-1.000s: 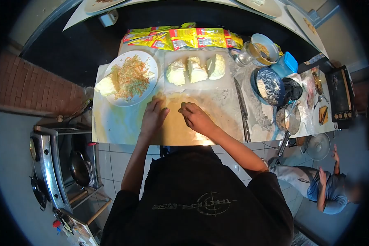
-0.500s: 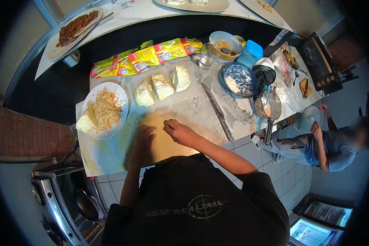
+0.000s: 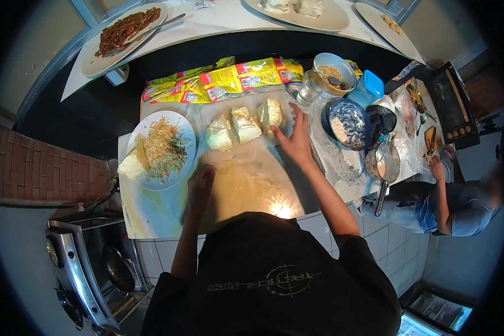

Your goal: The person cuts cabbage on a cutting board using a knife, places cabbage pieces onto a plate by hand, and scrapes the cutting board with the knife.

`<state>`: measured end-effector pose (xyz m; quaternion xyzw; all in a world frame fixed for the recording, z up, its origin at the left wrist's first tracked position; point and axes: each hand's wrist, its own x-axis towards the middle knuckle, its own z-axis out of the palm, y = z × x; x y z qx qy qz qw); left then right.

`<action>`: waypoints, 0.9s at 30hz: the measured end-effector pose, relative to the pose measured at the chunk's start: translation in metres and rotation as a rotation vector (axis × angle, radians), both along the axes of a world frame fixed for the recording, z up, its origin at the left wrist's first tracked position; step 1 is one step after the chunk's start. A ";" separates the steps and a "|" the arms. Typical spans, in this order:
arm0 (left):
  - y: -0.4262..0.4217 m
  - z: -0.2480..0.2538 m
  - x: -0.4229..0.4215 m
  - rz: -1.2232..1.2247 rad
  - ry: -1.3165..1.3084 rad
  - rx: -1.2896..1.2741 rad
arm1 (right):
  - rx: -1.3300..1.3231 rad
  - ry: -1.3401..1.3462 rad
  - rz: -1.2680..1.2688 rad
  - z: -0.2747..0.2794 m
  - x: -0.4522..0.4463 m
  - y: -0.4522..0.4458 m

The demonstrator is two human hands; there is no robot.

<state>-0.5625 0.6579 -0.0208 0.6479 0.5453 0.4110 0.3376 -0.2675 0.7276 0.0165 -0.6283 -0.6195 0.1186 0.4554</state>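
Observation:
Three pale cabbage-like pieces, a left one, a middle one and a right one, stand in a row on a translucent board. My right hand is spread at the right piece, thumb and fingers apart around its lower right side; contact is unclear. Beneath that hand and forearm lies the knife, mostly hidden. My left hand rests near the counter surface, left of the yellowish patch, fingers curled; whether it holds anything is hidden. A white plate of shredded vegetables with a pale wedge is at the left.
Yellow-red packets line the back. At the right are a clear glass, a bowl, a dark blue bowl and a pan. Food plates stand on the upper shelf. Another person is at the far right.
My right hand has moved from the front of the counter up to the right cabbage piece, and its fingers have opened. My left hand stays near the front. The camera view has shifted.

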 end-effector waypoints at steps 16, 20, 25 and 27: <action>0.014 -0.004 0.001 0.027 0.022 -0.100 | -0.155 0.081 -0.012 -0.037 -0.010 0.050; 0.014 -0.002 0.002 0.028 0.019 -0.103 | -0.171 0.083 0.007 -0.036 0.001 0.055; 0.015 -0.004 0.001 0.030 0.024 -0.136 | -0.126 -0.072 0.013 -0.021 -0.007 0.058; 0.020 0.005 -0.002 0.030 0.022 -0.116 | -0.145 -0.135 0.003 -0.007 -0.011 0.062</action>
